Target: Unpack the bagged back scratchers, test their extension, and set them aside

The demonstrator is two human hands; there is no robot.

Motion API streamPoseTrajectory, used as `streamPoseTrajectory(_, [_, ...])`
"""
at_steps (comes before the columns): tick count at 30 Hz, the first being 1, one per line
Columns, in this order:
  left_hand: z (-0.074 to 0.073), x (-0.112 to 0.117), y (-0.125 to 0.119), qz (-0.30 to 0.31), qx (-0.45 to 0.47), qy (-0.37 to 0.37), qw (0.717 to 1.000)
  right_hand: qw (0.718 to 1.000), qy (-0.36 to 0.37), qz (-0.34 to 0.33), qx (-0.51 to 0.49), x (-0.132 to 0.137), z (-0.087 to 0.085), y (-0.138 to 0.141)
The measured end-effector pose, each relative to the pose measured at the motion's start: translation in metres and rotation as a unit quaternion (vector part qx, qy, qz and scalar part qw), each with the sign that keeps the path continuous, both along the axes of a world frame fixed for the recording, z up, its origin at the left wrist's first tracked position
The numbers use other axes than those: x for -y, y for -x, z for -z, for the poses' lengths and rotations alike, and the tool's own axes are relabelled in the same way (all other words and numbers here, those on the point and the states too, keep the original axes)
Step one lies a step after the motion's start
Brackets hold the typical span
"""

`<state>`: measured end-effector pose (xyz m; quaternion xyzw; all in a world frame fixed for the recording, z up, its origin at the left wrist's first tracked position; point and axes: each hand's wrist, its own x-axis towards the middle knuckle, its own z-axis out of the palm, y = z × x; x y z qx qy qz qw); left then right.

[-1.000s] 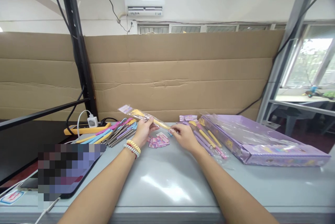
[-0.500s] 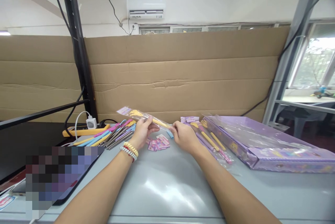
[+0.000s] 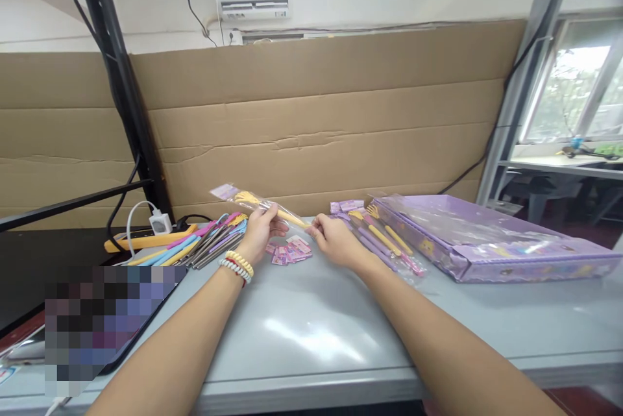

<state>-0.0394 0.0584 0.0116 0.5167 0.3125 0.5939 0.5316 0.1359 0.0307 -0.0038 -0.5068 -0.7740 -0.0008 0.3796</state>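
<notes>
My left hand (image 3: pixel 257 234) is closed around the middle of a clear plastic bag with a yellow back scratcher (image 3: pixel 247 198) inside. The scratcher's hand-shaped end points up and left, towards the bag's purple header card (image 3: pixel 224 191). At the lower right end, my right hand (image 3: pixel 333 239) pinches the bag with thumb and fingers. Below, on the table, lie several small pink cards (image 3: pixel 291 251). To the left is a pile of loose back scratchers (image 3: pixel 207 244) with metal rods and coloured handles. Bagged back scratchers (image 3: pixel 382 237), yellow and purple, rest to the right.
A purple box (image 3: pixel 530 267) with plastic film over it stands at the right of the grey table (image 3: pixel 311 318). Cardboard (image 3: pixel 321 124) walls off the back. Left are a white charger plug (image 3: pixel 159 222), a yellow power strip (image 3: pixel 114 245), a blurred-out tablet-like device (image 3: pixel 141 331) and a black post (image 3: pixel 114 78).
The view has tilted down slightly and shifted right, so the scene sits higher and further left. Both hands keep their hold on the bagged back scratcher, nearly unmoved over the cards.
</notes>
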Motion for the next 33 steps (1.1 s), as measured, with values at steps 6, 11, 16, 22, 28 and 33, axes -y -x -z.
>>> streamPoseTrajectory(6, [0.001,0.0,-0.004,-0.008,-0.016,-0.003,1.0,1.0,-0.002,0.004,0.026,-0.003,0.002,-0.004])
streamPoseTrajectory(11, [0.001,0.0,-0.005,0.003,-0.018,-0.009,1.0,1.0,0.015,0.008,0.017,-0.002,0.0,-0.004])
streamPoseTrajectory(16, [0.002,-0.001,-0.006,-0.007,-0.03,-0.003,1.0,0.999,0.024,-0.005,0.035,0.001,-0.002,-0.004])
streamPoseTrajectory(22, [0.002,0.0,-0.006,-0.011,-0.047,-0.013,0.999,0.998,0.023,-0.011,0.062,-0.001,0.0,-0.004])
streamPoseTrajectory(28, [0.003,-0.001,-0.006,-0.008,-0.057,-0.016,0.998,0.998,0.02,-0.027,0.049,0.0,0.0,-0.006])
streamPoseTrajectory(33, [0.001,-0.004,-0.008,-0.067,-0.023,-0.017,0.997,0.995,0.048,-0.068,0.045,0.007,-0.006,-0.001])
